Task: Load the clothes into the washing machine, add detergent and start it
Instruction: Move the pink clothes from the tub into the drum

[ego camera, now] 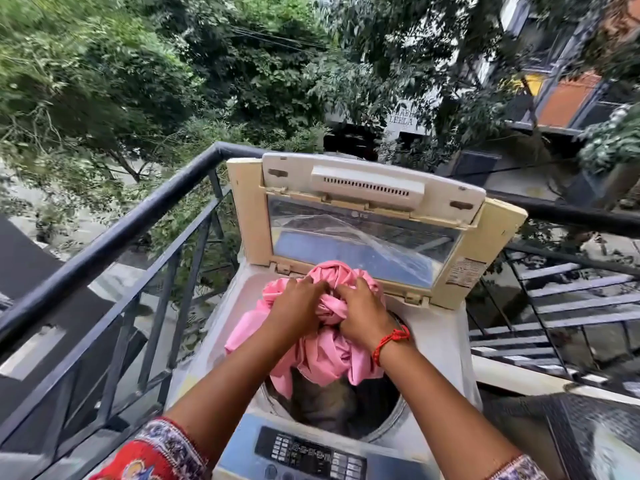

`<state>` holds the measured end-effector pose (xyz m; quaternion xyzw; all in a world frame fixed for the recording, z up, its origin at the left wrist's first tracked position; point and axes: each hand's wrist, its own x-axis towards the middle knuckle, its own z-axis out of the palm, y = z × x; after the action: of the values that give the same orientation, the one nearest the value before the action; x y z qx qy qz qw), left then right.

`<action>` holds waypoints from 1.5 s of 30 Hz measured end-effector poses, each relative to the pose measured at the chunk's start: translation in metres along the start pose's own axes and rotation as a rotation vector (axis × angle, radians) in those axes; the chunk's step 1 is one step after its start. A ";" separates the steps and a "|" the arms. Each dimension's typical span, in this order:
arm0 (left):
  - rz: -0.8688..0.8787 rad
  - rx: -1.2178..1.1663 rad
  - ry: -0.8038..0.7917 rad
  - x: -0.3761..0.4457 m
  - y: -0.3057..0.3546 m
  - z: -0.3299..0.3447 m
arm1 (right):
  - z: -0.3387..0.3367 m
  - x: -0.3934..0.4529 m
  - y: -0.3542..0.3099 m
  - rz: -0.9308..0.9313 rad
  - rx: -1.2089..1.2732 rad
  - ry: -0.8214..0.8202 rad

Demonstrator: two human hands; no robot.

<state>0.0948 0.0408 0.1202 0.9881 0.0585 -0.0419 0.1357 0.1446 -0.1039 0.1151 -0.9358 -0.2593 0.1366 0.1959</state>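
A top-loading washing machine [440, 327] stands in front of me with its lid [367, 216] raised upright. A bunched pink cloth [325, 355] sits over the drum opening, partly draped on the left rim. My left hand [298, 303] grips the cloth's left side with curled fingers. My right hand [363, 310], with a red thread on the wrist, grips the twisted middle of the same cloth. Below the cloth, darker laundry [329, 400] lies inside the drum. The control panel [311, 455] runs along the near edge.
A dark metal balcony railing [114, 237] runs along the left and behind the machine. Metal stairs [571, 320] descend at the right. A grey speckled surface [595, 431] lies at the lower right. Trees and a building fill the background.
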 end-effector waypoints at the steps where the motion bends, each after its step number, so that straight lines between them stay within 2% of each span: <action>1: -0.002 0.005 -0.012 0.002 -0.001 0.005 | 0.003 0.001 0.003 0.011 0.006 -0.015; 7: -0.033 -0.002 -0.046 0.008 -0.007 0.037 | 0.021 0.009 0.017 0.038 -0.024 -0.049; 10: -0.068 -0.025 -0.130 0.009 -0.012 0.054 | 0.034 0.011 0.025 0.063 -0.013 -0.080; 15: -0.009 0.004 -0.198 0.012 -0.017 0.070 | 0.047 0.013 0.038 0.072 0.016 -0.158; 29: 0.105 -0.032 -0.174 0.006 -0.003 0.059 | 0.047 -0.006 0.037 0.097 0.078 -0.033; 37: 0.310 -0.023 -0.173 -0.001 0.033 0.065 | 0.036 -0.056 0.047 0.246 0.124 0.097; 45: 0.601 -0.019 -0.260 -0.027 0.110 0.086 | 0.034 -0.152 0.079 0.544 0.109 0.223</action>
<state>0.0766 -0.0907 0.0695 0.9463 -0.2530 -0.1253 0.1574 0.0404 -0.2378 0.0735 -0.9683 0.0319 0.0940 0.2293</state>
